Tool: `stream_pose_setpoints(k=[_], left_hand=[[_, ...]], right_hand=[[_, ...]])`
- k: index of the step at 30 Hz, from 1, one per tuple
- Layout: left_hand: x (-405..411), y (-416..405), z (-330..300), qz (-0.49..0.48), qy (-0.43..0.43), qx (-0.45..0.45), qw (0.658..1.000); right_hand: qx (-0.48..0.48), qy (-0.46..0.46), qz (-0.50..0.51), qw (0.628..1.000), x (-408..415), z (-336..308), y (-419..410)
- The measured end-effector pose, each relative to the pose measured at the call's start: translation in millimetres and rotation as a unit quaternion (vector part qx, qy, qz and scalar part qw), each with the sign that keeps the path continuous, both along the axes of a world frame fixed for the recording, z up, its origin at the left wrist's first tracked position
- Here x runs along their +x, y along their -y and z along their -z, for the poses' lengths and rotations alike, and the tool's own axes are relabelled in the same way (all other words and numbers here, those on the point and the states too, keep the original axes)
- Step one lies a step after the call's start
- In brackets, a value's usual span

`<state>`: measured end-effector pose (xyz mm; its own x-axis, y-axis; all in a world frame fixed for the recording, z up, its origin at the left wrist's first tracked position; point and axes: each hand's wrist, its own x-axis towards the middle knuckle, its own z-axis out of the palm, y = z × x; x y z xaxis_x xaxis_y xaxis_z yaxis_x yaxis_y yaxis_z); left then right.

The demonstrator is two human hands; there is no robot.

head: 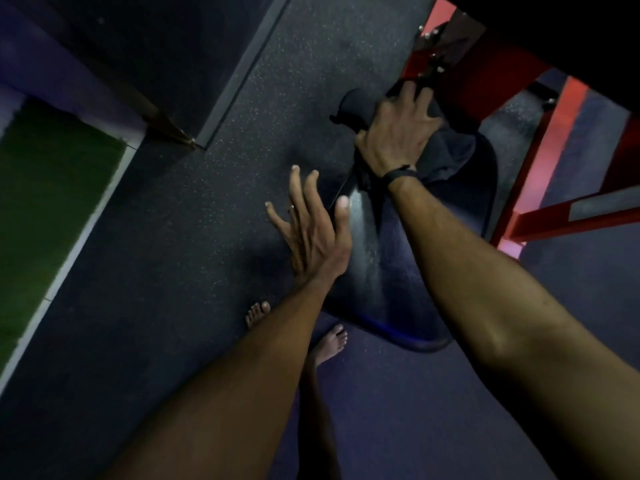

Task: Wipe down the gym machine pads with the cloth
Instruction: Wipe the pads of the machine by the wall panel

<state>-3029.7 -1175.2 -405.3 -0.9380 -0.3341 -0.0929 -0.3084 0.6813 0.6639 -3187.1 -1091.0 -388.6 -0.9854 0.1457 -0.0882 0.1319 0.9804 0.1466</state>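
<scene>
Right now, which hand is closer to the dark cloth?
The right hand. It presses on the cloth at the pad's far end. The left hand is open at the pad's left edge, away from the cloth.

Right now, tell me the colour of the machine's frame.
Red, seen in the head view: the frame beside the black pad.

Both arms are stretched forward and down, forearms bare. The left hand [313,230] is flat and loose, all fingers [297,188] straight and spread, thumb off to the side, gripping nothing. The right hand [394,133] is further out, fingers curled down and bunched around dark fabric, a black band on that wrist. 2 bare feet show below the left forearm.
</scene>
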Motion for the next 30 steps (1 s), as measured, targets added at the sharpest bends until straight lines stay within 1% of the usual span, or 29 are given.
stream_pose_setpoints(k=[2, 3, 5, 7, 11, 13, 16, 18, 19, 20, 21, 23, 24, 25, 26, 27, 28, 29, 30], left_hand=[[7.2, 4.3, -1.4, -0.068, -0.040, 0.067, 0.995], [11.0, 8.5, -2.3, -0.106, -0.059, 0.094, 0.988], [21.5, 20.1, -8.5, -0.152, -0.087, 0.115, 0.978], [27.7, 33.4, -17.6, -0.162, -0.110, 0.109, 0.975], [11.4, 49.6, -38.1, -0.189, -0.127, 0.116, 0.967], [-3.4, 50.2, -42.9, -0.181, -0.118, 0.117, 0.969], [-13.2, 42.2, -38.3, -0.151, -0.079, 0.119, 0.978], [-11.8, 33.6, -29.5, -0.137, -0.042, 0.125, 0.982], [-6.6, 30.1, -25.6, -0.132, -0.025, 0.124, 0.983], [-3.6, 24.9, -21.4, -0.126, -0.010, 0.127, 0.984], [-0.1, 20.1, -18.0, -0.116, 0.007, 0.134, 0.984], [4.9, 8.6, -11.5, -0.089, 0.045, 0.160, 0.982], [6.0, 5.0, -9.1, -0.070, 0.061, 0.165, 0.982], [5.9, 1.1, -4.6, -0.049, 0.071, 0.160, 0.983], [5.9, -0.7, -2.3, -0.035, 0.073, 0.150, 0.985], [5.2, 0.0, -1.5, -0.030, 0.073, 0.144, 0.986], [6.4, -0.2, -2.7, -0.033, 0.082, 0.141, 0.986], [5.0, 0.4, -2.9, -0.044, 0.082, 0.136, 0.986], [4.9, 0.8, -2.3, -0.057, 0.075, 0.123, 0.988]], right_hand=[[-0.005, 0.001, -0.026, 1.000, 34.9, -5.1, 12.4], [-0.023, -0.003, -0.038, 0.999, 53.0, -5.7, 17.7], [-0.079, -0.011, -0.055, 0.995, 97.5, -7.8, 27.5], [-0.108, -0.012, -0.082, 0.991, 145.5, -8.2, 35.8], [-0.122, -0.005, -0.162, 0.979, 226.4, -10.2, 35.4], [-0.124, 0.003, -0.195, 0.973, 258.7, -11.7, 17.6], [-0.167, -0.036, -0.189, 0.967, 289.7, -13.4, -25.7], [-0.169, -0.043, -0.139, 0.975, 292.7, -16.6, -56.1], [-0.165, -0.037, -0.086, 0.982, 287.5, -18.5, -69.1], [-0.164, -0.041, -0.009, 0.986, 271.1, -19.2, -81.6], [-0.170, -0.059, 0.080, 0.981, 246.2, -20.1, -91.8], [-0.176, -0.119, 0.252, 0.944, 176.5, -18.8, -103.0], [-0.168, -0.131, 0.299, 0.930, 141.2, -18.3, -99.7], [-0.152, -0.126, 0.306, 0.931, 113.4, -13.0, -92.9], [-0.139, -0.109, 0.272, 0.946, 98.6, -6.3, -79.2], [-0.138, -0.090, 0.202, 0.965, 99.8, -2.6, -61.5], [-0.150, -0.083, 0.125, 0.977, 119.4, -2.7, -46.3], [-0.169, -0.076, 0.050, 0.981, 149.2, -6.9, -35.7], [-0.190, -0.068, 0.003, 0.979, 187.0, -12.5, -33.0]])
